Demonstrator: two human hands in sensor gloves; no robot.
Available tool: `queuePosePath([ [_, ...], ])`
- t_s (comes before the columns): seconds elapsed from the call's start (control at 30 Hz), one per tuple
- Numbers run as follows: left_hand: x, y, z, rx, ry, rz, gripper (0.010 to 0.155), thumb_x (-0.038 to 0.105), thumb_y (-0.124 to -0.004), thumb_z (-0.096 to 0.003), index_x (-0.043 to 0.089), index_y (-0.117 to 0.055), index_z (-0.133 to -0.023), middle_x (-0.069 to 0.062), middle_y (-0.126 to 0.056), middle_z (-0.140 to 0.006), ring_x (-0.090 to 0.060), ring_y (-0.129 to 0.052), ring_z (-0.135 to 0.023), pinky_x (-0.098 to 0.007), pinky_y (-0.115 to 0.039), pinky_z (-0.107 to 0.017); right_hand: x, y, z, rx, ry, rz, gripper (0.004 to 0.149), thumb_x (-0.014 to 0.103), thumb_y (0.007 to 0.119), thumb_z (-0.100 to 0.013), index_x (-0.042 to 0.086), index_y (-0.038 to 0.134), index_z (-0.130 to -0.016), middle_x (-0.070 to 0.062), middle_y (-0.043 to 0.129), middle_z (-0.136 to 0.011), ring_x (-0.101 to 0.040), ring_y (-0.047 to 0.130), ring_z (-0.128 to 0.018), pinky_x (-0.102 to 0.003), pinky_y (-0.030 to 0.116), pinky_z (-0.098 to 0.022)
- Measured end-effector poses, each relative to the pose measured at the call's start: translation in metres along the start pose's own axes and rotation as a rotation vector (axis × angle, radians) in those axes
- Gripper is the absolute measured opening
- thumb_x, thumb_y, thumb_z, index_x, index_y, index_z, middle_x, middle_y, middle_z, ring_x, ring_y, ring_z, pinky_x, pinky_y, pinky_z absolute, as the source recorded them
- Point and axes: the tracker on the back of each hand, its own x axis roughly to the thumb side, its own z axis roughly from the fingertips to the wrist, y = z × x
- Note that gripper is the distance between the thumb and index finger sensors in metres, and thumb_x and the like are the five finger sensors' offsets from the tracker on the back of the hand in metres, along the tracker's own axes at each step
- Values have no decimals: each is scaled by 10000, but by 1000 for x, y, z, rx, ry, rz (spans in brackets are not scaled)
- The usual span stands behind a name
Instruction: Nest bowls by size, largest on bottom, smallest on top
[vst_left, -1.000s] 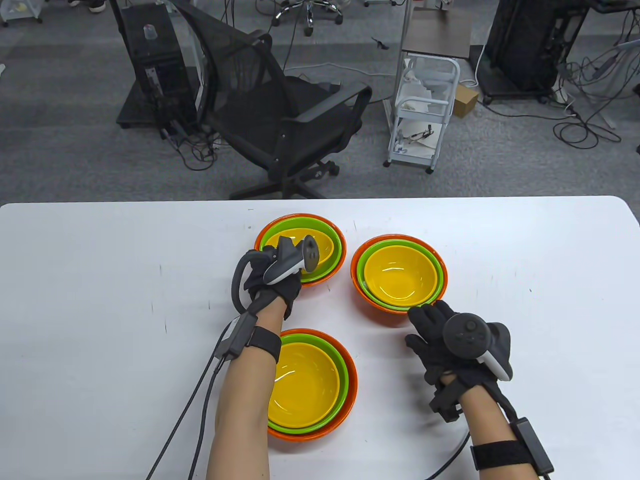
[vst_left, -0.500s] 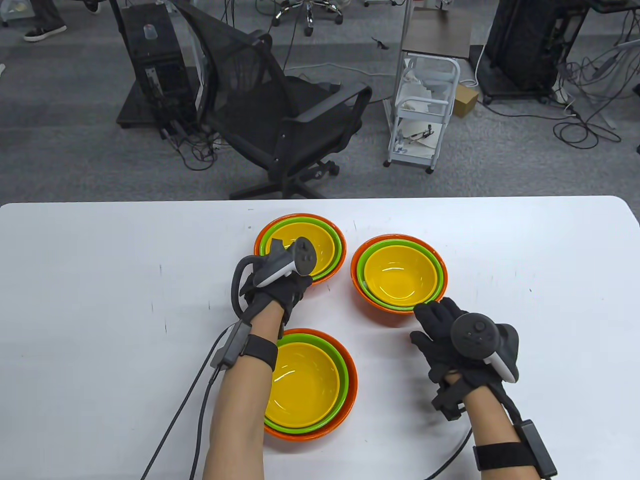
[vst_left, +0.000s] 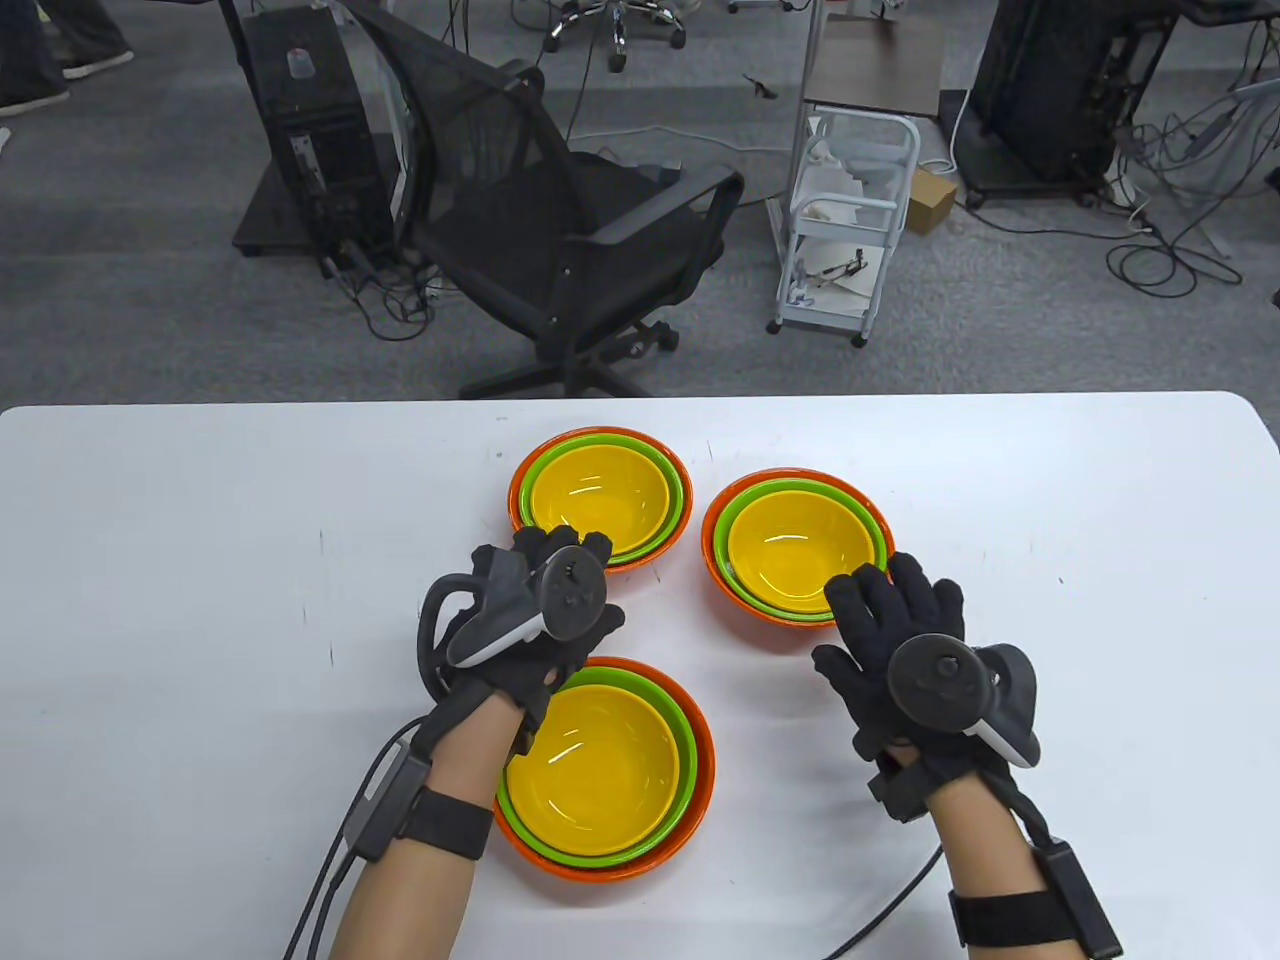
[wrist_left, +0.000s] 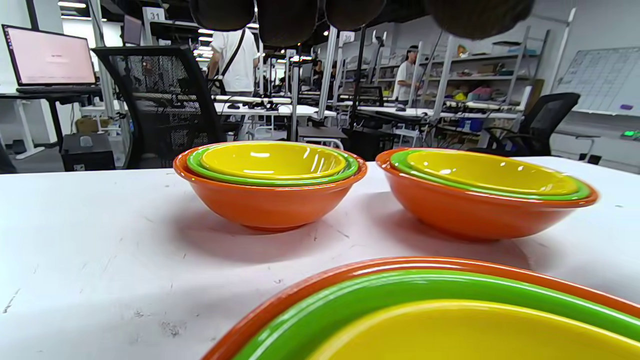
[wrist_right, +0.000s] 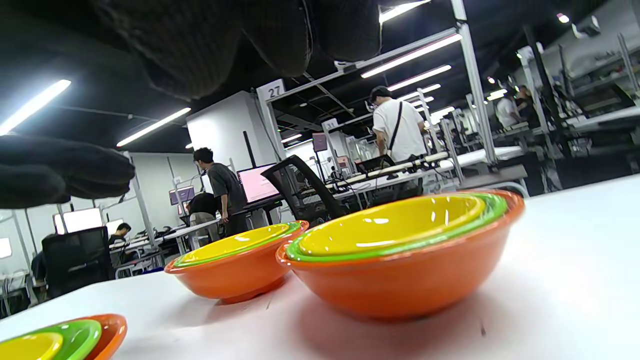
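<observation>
Hands empty | left hand (vst_left: 540, 625) fingers spread | right hand (vst_left: 900, 650) spread, beside right stack (vst_left: 795, 545)

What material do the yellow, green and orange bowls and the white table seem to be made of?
The yellow bowl, green bowl and orange bowl look like glossy plastic or melamine, possibly glazed ceramic: saturated uniform colour, thin rims, sharp light reflections. The table looks like matte white laminate or plastic: flat, faintly shiny, with small dark scuffs.
</observation>
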Motion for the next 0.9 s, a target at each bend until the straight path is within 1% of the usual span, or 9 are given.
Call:
queuePosePath([
  [0.1, 2, 2, 17, 17, -11, -1, 788, 629, -634, -478, 320, -399, -1164, -85, -435, -1241, -425, -416, -1164, -719, -395, -780, 12, -3, 0, -2, -48, 52, 670, 390, 789, -489, 108, 603, -1068, -220, 500, -1129, -503, 229, -1055, -722, 171, -685],
  [0.27, -1, 4, 43, 52, -20, -39, 831, 668, -614, -465, 324, -346, -1172, -94, -355, -1259, -444, -336, -1171, -743, -341, -769, 27, -11, 3, 5, -74, 114, 707, 421, 789, -487, 138, 554, -1091, -195, 426, -1161, -483, 142, -1063, -725, 106, -672],
  [0.4, -10, -2, 64, 92, -23, -58, 855, 689, -598, -458, 325, -310, -1176, -100, -298, -1266, -456, -283, -1170, -758, -302, -757, 37, -12, 8, -27, -95, 187, 745, 456, 787, -479, 167, 506, -1106, -179, 387, -1175, -463, 98, -1068, -728, 77, -665],
  [0.5, -18, -12, 74, 85, -3, -78, 880, 710, -571, -452, 330, -247, -1177, -108, -207, -1267, -470, -201, -1162, -771, -241, -741, 40, -6, 12, -24, -121, 211, 762, 476, 780, -474, 185, 479, -1111, -165, 348, -1184, -450, 65, -1066, -727, 52, -655],
  [0.53, -22, -17, 78, 78, 2, -84, 884, 715, -561, -450, 333, -229, -1175, -112, -181, -1264, -473, -190, -1156, -775, -226, -735, 39, -2, 14, -15, -129, 222, 770, 483, 778, -473, 196, 462, -1114, -159, 334, -1187, -442, 53, -1065, -725, 36, -649],
  [0.6, -26, -25, 83, 73, 3, -89, 897, 726, -546, -448, 333, -192, -1173, -118, -130, -1258, -480, -110, -1147, -782, -191, -722, 37, 6, 17, 4, -134, 245, 789, 503, 770, -469, 213, 431, -1120, -145, 293, -1192, -431, 4, -1059, -724, 9, -635],
  [0.73, -32, -40, 88, 72, 0, -77, 917, 744, -524, -444, 328, -142, -1167, -129, -72, -1246, -495, -57, -1130, -799, -150, -693, 31, 21, 21, 46, -121, 247, 810, 527, 760, -466, 236, 387, -1124, -133, 246, -1196, -423, -31, -1050, -725, -9, -621],
  [0.83, -31, -50, 88, 70, -10, -71, 919, 748, -517, -444, 331, -122, -1161, -129, -53, -1240, -496, -45, -1125, -802, -142, -688, 27, 30, 23, 82, -105, 259, 826, 541, 751, -465, 259, 342, -1125, -120, 198, -1196, -420, -55, -1041, -727, -15, -614],
  [0.9, -30, -56, 87, 50, -24, -65, 921, 747, -517, -444, 332, -103, -1155, -131, -39, -1236, -497, -35, -1122, -802, -132, -685, 25, 35, 24, 102, -96, 255, 833, 549, 747, -465, 269, 322, -1125, -112, 170, -1196, -416, -73, -1036, -727, -21, -610],
])
